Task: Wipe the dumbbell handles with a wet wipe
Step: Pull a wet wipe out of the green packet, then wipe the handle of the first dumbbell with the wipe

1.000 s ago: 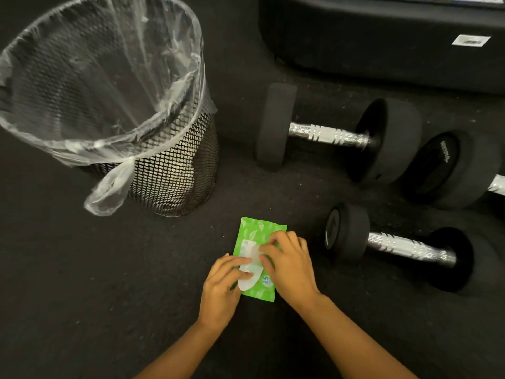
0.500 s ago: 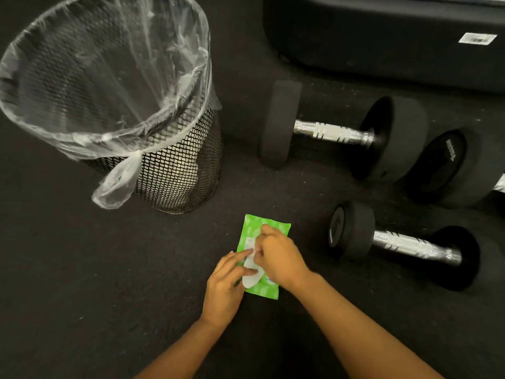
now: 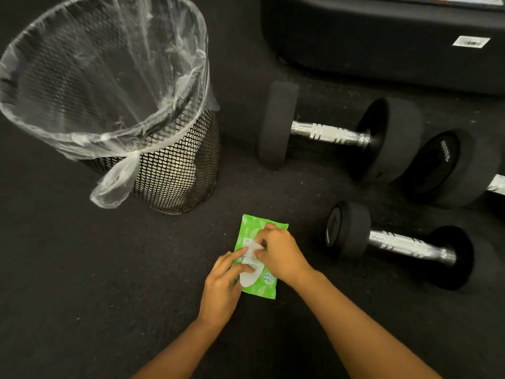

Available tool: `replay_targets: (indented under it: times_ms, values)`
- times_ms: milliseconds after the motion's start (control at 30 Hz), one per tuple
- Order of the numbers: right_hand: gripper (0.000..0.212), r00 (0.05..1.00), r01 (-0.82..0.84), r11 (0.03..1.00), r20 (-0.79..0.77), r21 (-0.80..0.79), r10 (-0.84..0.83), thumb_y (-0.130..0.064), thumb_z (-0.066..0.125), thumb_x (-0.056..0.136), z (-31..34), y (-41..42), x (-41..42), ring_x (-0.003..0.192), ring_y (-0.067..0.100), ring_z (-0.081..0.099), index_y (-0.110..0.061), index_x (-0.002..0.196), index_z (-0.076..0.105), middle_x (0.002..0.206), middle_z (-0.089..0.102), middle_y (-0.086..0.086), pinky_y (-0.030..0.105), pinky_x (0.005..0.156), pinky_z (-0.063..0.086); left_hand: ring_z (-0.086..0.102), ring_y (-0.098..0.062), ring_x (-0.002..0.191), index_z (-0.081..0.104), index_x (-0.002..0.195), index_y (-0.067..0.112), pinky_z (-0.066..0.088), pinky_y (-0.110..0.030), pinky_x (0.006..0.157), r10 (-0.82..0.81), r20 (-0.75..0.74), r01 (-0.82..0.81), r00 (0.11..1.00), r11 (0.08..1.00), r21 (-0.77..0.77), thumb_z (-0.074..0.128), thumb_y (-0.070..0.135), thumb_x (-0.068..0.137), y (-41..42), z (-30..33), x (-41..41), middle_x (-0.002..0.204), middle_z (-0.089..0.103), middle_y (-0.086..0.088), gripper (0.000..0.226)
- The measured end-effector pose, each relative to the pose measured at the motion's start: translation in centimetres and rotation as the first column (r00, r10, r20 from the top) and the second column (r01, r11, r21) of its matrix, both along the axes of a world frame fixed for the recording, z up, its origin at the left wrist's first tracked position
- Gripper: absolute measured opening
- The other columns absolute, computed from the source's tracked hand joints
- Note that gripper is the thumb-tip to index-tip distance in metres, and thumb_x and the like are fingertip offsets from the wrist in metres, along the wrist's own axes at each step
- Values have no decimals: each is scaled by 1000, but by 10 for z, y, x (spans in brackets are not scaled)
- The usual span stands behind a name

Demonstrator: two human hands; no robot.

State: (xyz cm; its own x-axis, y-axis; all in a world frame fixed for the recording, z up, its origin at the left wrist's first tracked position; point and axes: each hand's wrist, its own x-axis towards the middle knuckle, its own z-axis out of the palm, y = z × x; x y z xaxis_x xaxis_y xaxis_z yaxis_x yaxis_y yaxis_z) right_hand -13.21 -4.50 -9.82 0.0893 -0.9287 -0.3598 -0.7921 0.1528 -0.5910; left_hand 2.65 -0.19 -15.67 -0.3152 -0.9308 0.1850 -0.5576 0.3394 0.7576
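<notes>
A green wet wipe pack (image 3: pixel 247 233) lies flat on the dark floor, its clear sticker flap (image 3: pixel 250 277) peeled back toward me. My left hand (image 3: pixel 222 285) rests on the pack's left side with straight fingers holding the flap down. My right hand (image 3: pixel 278 254) pinches at the pack's opening; what is between its fingertips is hidden. To the right lies a small dumbbell with a chrome handle (image 3: pixel 407 243). Behind it lies a larger dumbbell with a chrome handle (image 3: pixel 329 134). A third dumbbell (image 3: pixel 451 168) is cut off by the right edge.
A black mesh waste bin (image 3: pixel 175 170) lined with a clear plastic bag stands at the left, close to the pack. A large black equipment base (image 3: pixel 382 42) with a white label fills the far right. The floor is dark rubber matting.
My right hand has curled from flat fingers on the pack into a pinch at its opening. My left hand still holds the peeled flap. The pack and dumbbells stay put.
</notes>
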Motion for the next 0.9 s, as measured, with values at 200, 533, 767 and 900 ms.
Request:
replay_targets:
  times_ms: [200, 533, 767, 900]
  values:
    - [3, 817, 290, 927, 443, 237, -369, -8, 70, 79, 25, -10, -25, 72, 12, 65, -9, 78, 68, 78, 70, 6, 28, 70, 52, 50, -4, 109, 59, 87, 30, 42, -15, 90, -32, 107, 28, 994, 999, 37, 82, -4, 60, -4, 3, 2, 124, 54, 13, 49]
    - [10, 601, 343, 879, 641, 331, -477, -3, 62, 85, 52, -18, -45, 71, 11, 64, -8, 87, 70, 79, 69, 4, 21, 63, 51, 47, -8, 98, 46, 127, 31, 37, -27, 94, -32, 404, -92, 914, 954, 284, 70, 39, 78, -48, 44, -34, 114, 35, 12, 55]
    - [18, 617, 454, 868, 631, 202, -470, 2, 63, 81, 60, -49, -80, 70, 14, 59, -14, 74, 60, 79, 69, 11, 31, 67, 46, 34, -15, 115, 15, 119, 38, 33, -27, 94, -60, 656, -303, 752, 853, 425, 82, 41, 54, -87, 56, -58, 115, 23, 7, 93]
    - [23, 740, 537, 841, 518, -70, -430, 1, 66, 79, 80, -96, -110, 77, 4, 62, -22, 81, 71, 81, 70, -8, 19, 76, 46, 37, -8, 112, 19, 109, 45, 33, -24, 91, -140, 611, -166, 779, 894, 417, 73, 41, 68, -97, 73, -65, 110, 26, 15, 68]
